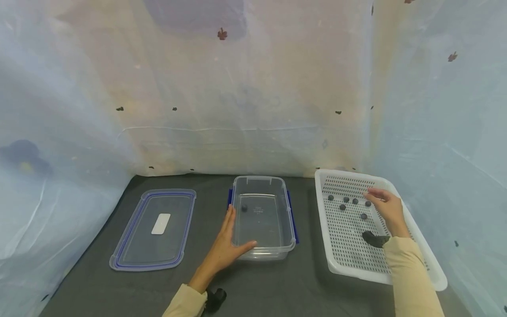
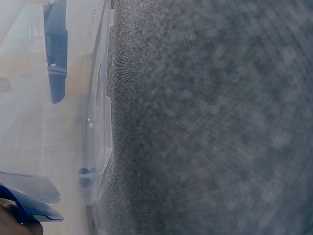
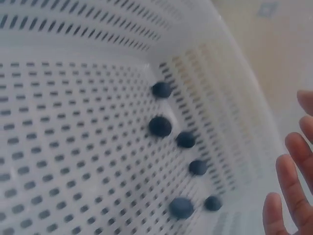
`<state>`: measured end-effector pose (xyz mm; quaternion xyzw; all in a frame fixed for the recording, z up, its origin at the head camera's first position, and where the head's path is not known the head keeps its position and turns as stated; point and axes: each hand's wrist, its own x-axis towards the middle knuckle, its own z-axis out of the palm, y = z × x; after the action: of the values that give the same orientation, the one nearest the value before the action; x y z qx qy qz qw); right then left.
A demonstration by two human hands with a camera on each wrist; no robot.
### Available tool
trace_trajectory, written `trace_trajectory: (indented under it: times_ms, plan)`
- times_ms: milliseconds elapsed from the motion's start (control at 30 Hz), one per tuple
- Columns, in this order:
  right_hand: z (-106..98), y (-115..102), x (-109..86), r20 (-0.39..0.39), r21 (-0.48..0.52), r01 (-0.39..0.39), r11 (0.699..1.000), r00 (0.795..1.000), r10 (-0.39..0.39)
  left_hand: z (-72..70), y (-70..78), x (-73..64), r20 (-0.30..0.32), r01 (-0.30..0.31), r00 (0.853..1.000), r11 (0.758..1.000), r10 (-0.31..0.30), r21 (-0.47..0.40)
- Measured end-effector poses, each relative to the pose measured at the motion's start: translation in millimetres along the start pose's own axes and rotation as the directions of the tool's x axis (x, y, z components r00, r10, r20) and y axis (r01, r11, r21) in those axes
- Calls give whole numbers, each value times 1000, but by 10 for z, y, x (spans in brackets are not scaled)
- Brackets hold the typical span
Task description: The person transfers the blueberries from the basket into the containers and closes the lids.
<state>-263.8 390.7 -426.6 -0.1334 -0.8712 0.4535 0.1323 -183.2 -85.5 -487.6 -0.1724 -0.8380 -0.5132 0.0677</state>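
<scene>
My left hand point(image 1: 222, 251) rests on the near left of a clear plastic container point(image 1: 263, 253), fingers extended along its left side and thumb across the front rim. Inside the container is one blueberry point(image 1: 244, 208); the left wrist view shows a dark round spot through the clear wall. Over the right part of a white perforated basket point(image 1: 336, 259), my right hand point(image 1: 390, 211) hovers with loosely bent fingers. Several blueberries point(image 1: 342, 207) lie on the basket floor, mostly toward its far side. The right wrist view shows spread fingers point(image 3: 288, 181) with nothing between them.
A clear lid point(image 1: 152, 246) with a blue seal and a white label lies flat to the left. Blue clips point(image 1: 292, 218) hang along the container's sides. Pale plastic sheeting point(image 1: 253, 145) rises behind the dark table point(image 1: 277, 290) and along both sides.
</scene>
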Motion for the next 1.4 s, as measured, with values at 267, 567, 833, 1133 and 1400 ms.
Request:
trace_trajectory:
  times_ms: [267, 567, 833, 1133, 1400]
  plan:
    - [137, 1280, 661, -7, -18, -41, 999, 999, 41, 0, -9, 7, 2, 5, 1000, 1000, -5, -3]
    - [108, 770, 242, 18, -70, -127, 989, 991, 129, 7, -12, 3, 4, 1, 1000, 1000, -1, -2]
    - [176, 514, 28, 42, -160, -153, 975, 986, 162, 8, -16, 0, 4, 8, 1000, 1000, -8, -9]
    - [157, 577, -42, 53, -177, -114, 978, 991, 125, 48, -15, 10, 10, -5, 1000, 1000, 5, -5]
    - [217, 525, -38, 30, -179, -137, 974, 989, 144, 31, -21, -6, -5, -14, 1000, 1000, 14, 5]
